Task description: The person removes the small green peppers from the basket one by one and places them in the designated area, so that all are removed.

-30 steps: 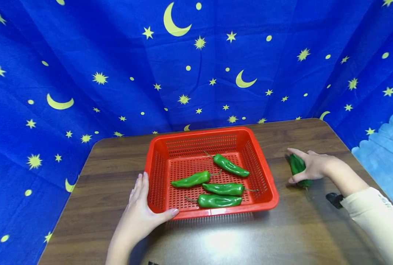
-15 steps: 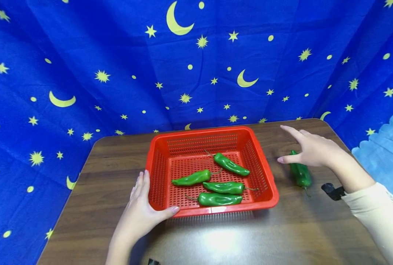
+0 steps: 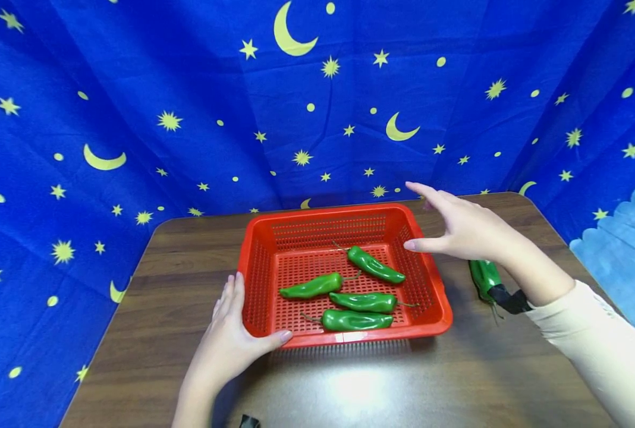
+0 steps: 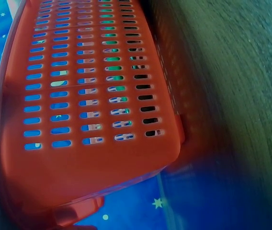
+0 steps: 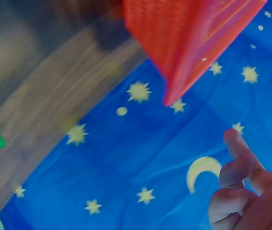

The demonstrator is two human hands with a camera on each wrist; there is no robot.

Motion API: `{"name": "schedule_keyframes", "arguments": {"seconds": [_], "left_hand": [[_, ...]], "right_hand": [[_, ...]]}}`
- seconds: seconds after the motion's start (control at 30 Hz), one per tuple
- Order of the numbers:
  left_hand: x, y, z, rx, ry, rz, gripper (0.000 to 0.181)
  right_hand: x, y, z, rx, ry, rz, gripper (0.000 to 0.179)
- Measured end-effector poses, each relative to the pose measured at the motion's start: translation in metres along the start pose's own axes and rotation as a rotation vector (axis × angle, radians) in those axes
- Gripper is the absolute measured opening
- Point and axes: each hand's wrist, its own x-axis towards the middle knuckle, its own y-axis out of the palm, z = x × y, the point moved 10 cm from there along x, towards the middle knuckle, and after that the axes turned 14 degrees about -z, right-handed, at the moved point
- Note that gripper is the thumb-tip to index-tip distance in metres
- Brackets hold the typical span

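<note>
A red perforated plastic basket sits on the table with several green peppers in it, among them a front one and one at the back right. My left hand rests against its front left corner, fingers straight along the left side and thumb across the front rim. In the left wrist view the basket's wall shows, but not the hand's grasp. Over the right rim hovers my right hand, thumb and fingers spread, holding nothing. Another green pepper lies on the table beneath the right forearm, partly covered.
The brown wooden table carries the basket. A blue cloth with yellow stars and moons hangs behind and at both sides. A black strap is at the right wrist.
My right hand has let go of the pepper on the right, risen, and moved left to the basket's right rim. That pepper stays on the table. My left hand keeps its place at the basket.
</note>
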Motion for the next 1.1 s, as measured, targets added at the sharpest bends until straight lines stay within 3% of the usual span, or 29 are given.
{"name": "schedule_keyframes", "arguments": {"seconds": [0.33,0.73,1.1], "left_hand": [[-0.001,0.0,0.002,-0.003,-0.02,0.009,0.14],[-0.001,0.001,0.002,-0.009,-0.025,0.01,0.14],[-0.001,0.0,0.002,-0.02,-0.011,-0.001,0.141]], "right_hand": [[0.018,0.006,0.05,0.121,-0.1,0.0,0.103],[0.032,0.032,0.101,0.301,-0.205,0.043,0.098],[0.041,0.053,0.133,0.443,-0.311,0.066,0.092]]}}
